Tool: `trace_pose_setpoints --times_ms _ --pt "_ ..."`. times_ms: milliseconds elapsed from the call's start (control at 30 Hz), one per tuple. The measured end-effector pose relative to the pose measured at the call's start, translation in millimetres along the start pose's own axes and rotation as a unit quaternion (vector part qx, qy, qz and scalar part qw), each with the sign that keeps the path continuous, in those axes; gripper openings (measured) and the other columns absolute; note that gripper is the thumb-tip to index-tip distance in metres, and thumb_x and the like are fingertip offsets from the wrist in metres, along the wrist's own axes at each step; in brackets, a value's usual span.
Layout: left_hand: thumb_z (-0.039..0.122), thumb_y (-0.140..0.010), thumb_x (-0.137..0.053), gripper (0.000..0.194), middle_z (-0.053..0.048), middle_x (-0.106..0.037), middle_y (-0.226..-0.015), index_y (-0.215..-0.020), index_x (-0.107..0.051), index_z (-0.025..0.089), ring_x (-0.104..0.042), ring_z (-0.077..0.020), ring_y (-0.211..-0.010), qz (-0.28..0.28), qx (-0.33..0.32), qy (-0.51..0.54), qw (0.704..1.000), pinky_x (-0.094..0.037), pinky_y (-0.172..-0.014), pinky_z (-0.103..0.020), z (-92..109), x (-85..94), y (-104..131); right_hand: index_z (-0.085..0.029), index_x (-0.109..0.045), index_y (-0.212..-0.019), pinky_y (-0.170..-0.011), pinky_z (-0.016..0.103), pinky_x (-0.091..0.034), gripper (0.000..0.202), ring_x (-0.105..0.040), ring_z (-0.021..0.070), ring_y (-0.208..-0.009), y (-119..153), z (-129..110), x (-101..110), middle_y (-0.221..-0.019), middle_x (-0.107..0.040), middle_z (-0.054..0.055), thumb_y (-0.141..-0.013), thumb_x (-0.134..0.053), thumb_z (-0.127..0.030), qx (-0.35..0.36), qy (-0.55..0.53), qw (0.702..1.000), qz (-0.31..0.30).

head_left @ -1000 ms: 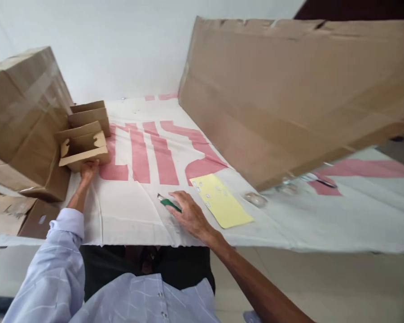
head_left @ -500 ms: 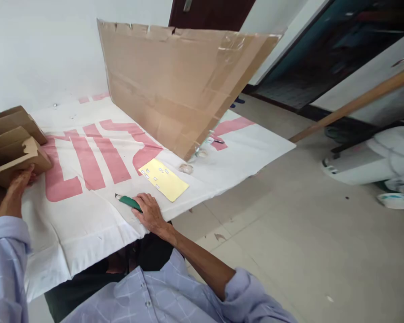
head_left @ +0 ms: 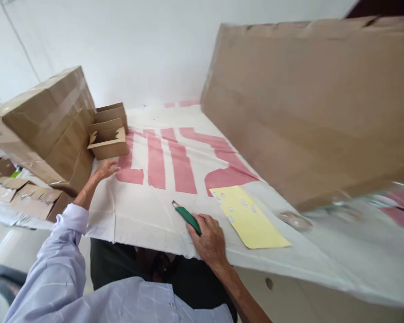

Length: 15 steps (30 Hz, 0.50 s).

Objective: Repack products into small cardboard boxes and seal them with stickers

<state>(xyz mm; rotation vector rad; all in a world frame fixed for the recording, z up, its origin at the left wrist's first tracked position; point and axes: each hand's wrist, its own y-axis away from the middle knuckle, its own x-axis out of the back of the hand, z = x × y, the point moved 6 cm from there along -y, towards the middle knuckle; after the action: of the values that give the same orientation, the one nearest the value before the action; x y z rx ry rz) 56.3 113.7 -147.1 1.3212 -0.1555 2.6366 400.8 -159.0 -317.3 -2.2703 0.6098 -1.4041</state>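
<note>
- One utility knife (head_left: 187, 219) is gripped near table's front edge (head_left: 138, 246) by right hand (head_left: 209, 238).
- Left hand (head_left: 105, 171) spread.
- Tablecloth (head_left: 138, 211) could be slit by dragged blade (head_left: 174, 204).

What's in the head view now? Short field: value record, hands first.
left hand: nothing visibly held; near open small box, contact unclear
right hand: holds green cutter, metal tip pointing away from the person
yellow sheet: right of right hand, small pale labels on it
large carton: left, taped
cardboard panel: right
surface: white cloth, red markings
</note>
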Motion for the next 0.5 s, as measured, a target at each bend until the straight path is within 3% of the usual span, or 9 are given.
trace_pose_setpoints --times_ms 67,133,233,300,400,433,500 --pt "0.037 -0.084 -0.089 0.031 -0.01 -0.079 -0.127 -0.111 -0.083 0.021 -0.074 -0.0343 -0.116 0.006 -0.015 -0.017 1.0 -0.058 -0.109 -0.047 -6.6 13.7 46.4 -0.02 -0.071 -0.122 -0.085 0.046 -0.05 0.031 -0.063 0.0333 -0.099 3.8 3.1 1.1 -0.114 -0.072 0.016 -0.104 -0.054 -0.039 -0.001 -0.001 1.0 -0.007" --pt "0.042 -0.081 -0.089 0.042 -0.01 -0.076 -0.136 -0.119 -0.082 0.025 -0.071 -0.0344 -0.125 0.029 -0.022 -0.032 0.999 -0.055 -0.116 -0.049 -15.9 42.9 99.8 -0.02 -0.071 -0.121 -0.084 0.047 -0.05 0.033 -0.063 0.0348 -0.098 6.7 6.3 0.8 -0.113 -0.072 0.017 -0.104 -0.053 -0.042 0.002 -0.003 1.0 -0.018" --pt "0.051 -0.082 -0.086 0.056 -0.012 -0.07 -0.144 -0.131 -0.078 0.025 -0.059 -0.0381 -0.142 0.093 -0.006 -0.08 0.992 -0.042 -0.129 -0.056 -36.1 107.3 173.4 -0.019 -0.071 -0.12 -0.083 0.048 -0.049 0.035 -0.063 0.0368 -0.099 9.5 8.0 1.3 -0.113 -0.072 0.018 -0.103 -0.053 -0.044 0.012 -0.01 0.999 -0.029" --pt "0.056 -0.079 -0.086 0.071 -0.013 -0.064 -0.153 -0.143 -0.071 0.027 -0.053 -0.0398 -0.149 0.131 0.033 -0.184 0.974 -0.038 -0.131 -0.057 -56.2 150.2 208.9 -0.02 -0.071 -0.12 -0.084 0.049 -0.049 0.035 -0.063 0.038 -0.1 10.5 7.6 2.4 -0.113 -0.072 0.019 -0.102 -0.053 -0.044 0.012 -0.012 0.999 -0.031" --pt "0.06 -0.057 -0.098 0.118 -0.02 -0.051 -0.168 -0.161 -0.055 0.025 -0.047 -0.0484 -0.155 0.065 0.131 -0.249 0.958 -0.041 -0.128 -0.063 -95.9 183.3 235.1 -0.02 -0.071 -0.117 -0.085 0.051 -0.049 0.033 -0.063 0.0384 -0.1 10.7 6.0 4.0 -0.111 -0.073 0.019 -0.101 -0.054 -0.043 0.007 -0.016 0.999 -0.03" --pt "0.06 -0.051 -0.1 0.127 -0.021 -0.048 -0.17 -0.163 -0.052 0.025 -0.047 -0.0499 -0.156 0.037 0.144 -0.245 0.958 -0.042 -0.126 -0.063 -105.5 186.2 237.9 -0.02 -0.071 -0.117 -0.085 0.051 -0.049 0.033 -0.063 0.0381 -0.099 10.4 5.3 4.6 -0.11 -0.073 0.019 -0.101 -0.054 -0.043 0.008 -0.017 0.999 -0.027" --pt "0.062 -0.043 -0.102 0.13 -0.019 -0.052 -0.169 -0.16 -0.056 0.027 -0.049 -0.0489 -0.155 0.038 0.131 -0.221 0.966 -0.046 -0.124 -0.06 -113.3 187.8 236.9 -0.019 -0.071 -0.115 -0.085 0.05 -0.049 0.032 -0.063 0.0373 -0.098 9.5 4.1 5.7 -0.108 -0.073 0.018 -0.101 -0.053 -0.042 0.012 -0.019 1.0 -0.02"
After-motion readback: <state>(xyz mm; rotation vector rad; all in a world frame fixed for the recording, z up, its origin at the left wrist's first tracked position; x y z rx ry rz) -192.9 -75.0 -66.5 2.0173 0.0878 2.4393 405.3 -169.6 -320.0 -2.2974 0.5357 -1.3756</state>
